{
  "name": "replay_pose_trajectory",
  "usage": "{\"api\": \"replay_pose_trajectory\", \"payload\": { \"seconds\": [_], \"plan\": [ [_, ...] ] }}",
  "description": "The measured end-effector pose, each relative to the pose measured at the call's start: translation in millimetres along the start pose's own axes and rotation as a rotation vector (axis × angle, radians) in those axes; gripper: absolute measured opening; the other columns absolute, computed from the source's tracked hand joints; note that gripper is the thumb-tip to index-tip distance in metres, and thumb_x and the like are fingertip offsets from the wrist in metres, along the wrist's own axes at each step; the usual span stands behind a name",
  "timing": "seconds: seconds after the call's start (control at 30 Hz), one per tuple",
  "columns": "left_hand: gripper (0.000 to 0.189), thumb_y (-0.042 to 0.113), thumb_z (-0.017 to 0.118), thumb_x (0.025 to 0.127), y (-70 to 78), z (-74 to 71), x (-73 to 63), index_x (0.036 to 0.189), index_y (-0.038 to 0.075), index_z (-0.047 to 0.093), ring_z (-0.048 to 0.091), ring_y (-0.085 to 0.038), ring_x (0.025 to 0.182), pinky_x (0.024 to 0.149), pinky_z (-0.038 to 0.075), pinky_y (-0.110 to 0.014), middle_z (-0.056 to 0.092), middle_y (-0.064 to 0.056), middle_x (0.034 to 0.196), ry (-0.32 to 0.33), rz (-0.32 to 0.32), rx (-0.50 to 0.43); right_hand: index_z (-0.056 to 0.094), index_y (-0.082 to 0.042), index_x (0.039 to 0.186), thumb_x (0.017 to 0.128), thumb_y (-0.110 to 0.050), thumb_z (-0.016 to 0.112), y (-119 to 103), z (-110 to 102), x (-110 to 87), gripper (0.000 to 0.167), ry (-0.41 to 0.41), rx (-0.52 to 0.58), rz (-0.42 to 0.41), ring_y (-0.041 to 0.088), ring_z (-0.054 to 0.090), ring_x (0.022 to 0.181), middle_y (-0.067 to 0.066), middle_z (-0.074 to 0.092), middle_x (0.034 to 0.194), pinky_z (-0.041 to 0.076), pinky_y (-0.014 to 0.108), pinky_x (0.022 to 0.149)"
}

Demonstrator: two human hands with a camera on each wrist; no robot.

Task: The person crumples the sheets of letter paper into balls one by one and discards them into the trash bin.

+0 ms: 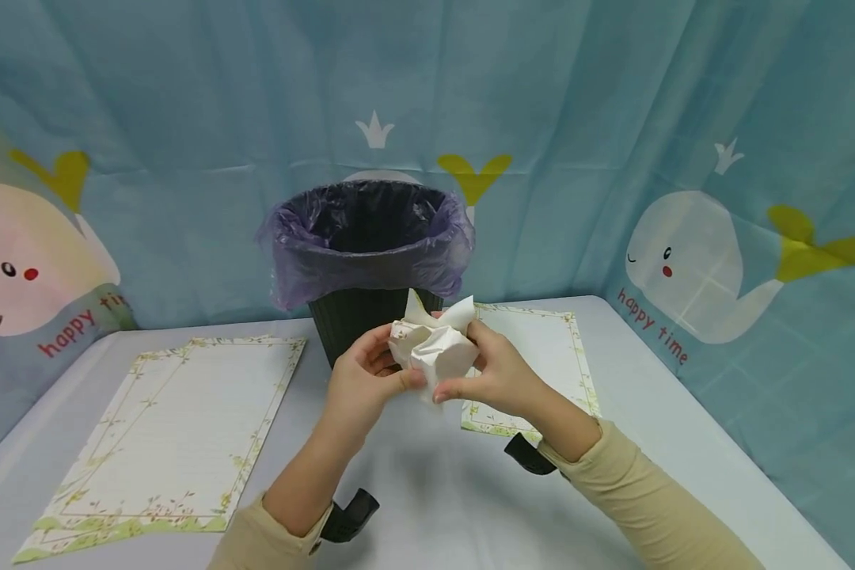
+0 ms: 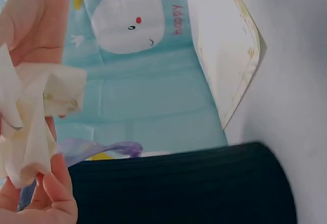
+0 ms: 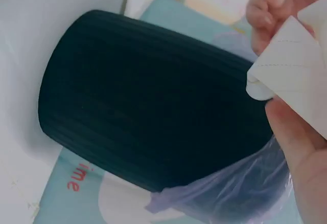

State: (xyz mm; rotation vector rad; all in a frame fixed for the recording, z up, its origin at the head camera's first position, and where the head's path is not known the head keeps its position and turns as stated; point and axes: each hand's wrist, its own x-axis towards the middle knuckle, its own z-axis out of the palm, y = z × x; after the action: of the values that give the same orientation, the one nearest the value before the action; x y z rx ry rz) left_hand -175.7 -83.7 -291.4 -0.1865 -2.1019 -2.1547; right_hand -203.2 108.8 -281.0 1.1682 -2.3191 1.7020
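A light-blue curtain [image 1: 207,95] hangs behind and to the right of the work, printed with pale whales with yellow tails, small white crowns and red "happy time" lettering. In front of it spreads a white table [image 1: 427,526].

On the table, close to the curtain, stands a dark ribbed bin [image 1: 338,317]. A translucent purple liner [image 1: 385,273] is folded out over its rim and hangs down the outside; the mouth is open, but the bottom of the inside is hidden from view.

To the left of the bin lie overlapping bordered sheets [image 1: 178,427], slightly fanned, white with green and yellow floral edging. To the right, partly covered by an arm, lies more bordered paper [image 1: 541,340] of the same pattern.

Both forearms reach in from the near side in beige sleeves [image 1: 655,499]. The left hand [image 1: 363,376] and the right hand [image 1: 502,372] are raised over the table, curled and drawn near each other, thumbs on the near side.

Between them they grip a crumpled white paper [image 1: 442,348], its folds and corners sticking up. It is held above the table, in front of the bin's lower right side as seen from the head. Faint dotted lines show on one flap in the right wrist view.
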Motion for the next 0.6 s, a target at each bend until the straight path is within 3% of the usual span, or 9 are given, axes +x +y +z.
{"api": "replay_pose_trajectory", "payload": {
  "seconds": [0.1,0.17,0.27,0.37,0.53,0.6],
  "plan": [
    [0.05,-0.004,0.082,0.074,1.0,1.7,-2.9,0.12,-0.002,0.063,0.061,-0.021,0.091,0.072,0.051,-0.02,0.066,-0.013,0.106,0.026,0.045,0.084,0.046,0.008,0.132,0.063,-0.06,0.077,-2.1,-1.1,-1.3,0.102,0.023,-0.045,0.019,0.026,0.058,0.098,0.018,0.059,0.117,0.054,0.033,0.077],
    [0.041,-0.003,0.083,0.073,0.9,2.2,-4.0,0.11,-0.003,0.066,0.06,-0.019,0.082,0.067,0.05,-0.021,0.067,-0.011,0.095,0.042,0.073,0.118,0.049,0.007,0.127,0.064,-0.051,0.083,-2.9,0.4,-2.2,0.093,0.054,-0.065,0.04,0.025,0.059,0.094,0.016,0.061,0.112,0.053,0.033,0.075],
    [0.027,-0.004,0.082,0.073,0.1,2.6,-4.3,0.096,-0.005,0.068,0.059,-0.017,0.074,0.064,0.051,-0.021,0.067,-0.009,0.083,0.064,0.098,0.131,0.054,0.008,0.119,0.067,-0.02,0.09,-0.6,6.6,-2.3,0.069,0.127,-0.045,0.084,0.021,0.06,0.093,0.015,0.063,0.106,0.053,0.031,0.075],
    [0.019,-0.005,0.08,0.073,-2.1,3.6,-4.3,0.088,-0.006,0.069,0.058,-0.015,0.069,0.06,0.05,-0.02,0.066,-0.008,0.077,0.095,0.109,0.145,0.057,0.011,0.108,0.066,0.008,0.085,3.8,15.8,-1.6,0.051,0.215,0.032,0.135,0.014,0.062,0.089,0.017,0.066,0.101,0.054,0.028,0.073],
    [0.009,-0.005,0.076,0.077,-7.3,8.6,-0.9,0.083,-0.007,0.07,0.053,-0.015,0.065,0.054,0.046,-0.019,0.064,-0.008,0.074,0.184,0.122,0.194,0.06,0.016,0.098,0.07,0.015,0.077,9.7,32.4,2.4,0.033,0.357,0.173,0.209,0.008,0.064,0.081,0.016,0.069,0.092,0.054,0.025,0.068],
    [0.008,-0.003,0.074,0.081,-9.0,9.3,0.4,0.087,-0.007,0.07,0.053,-0.014,0.066,0.055,0.046,-0.019,0.064,-0.009,0.077,0.176,0.134,0.199,0.063,0.015,0.098,0.071,0.014,0.078,11.0,35.7,4.5,0.03,0.409,0.181,0.23,0.008,0.063,0.08,0.015,0.07,0.091,0.053,0.024,0.068]
  ]
}}
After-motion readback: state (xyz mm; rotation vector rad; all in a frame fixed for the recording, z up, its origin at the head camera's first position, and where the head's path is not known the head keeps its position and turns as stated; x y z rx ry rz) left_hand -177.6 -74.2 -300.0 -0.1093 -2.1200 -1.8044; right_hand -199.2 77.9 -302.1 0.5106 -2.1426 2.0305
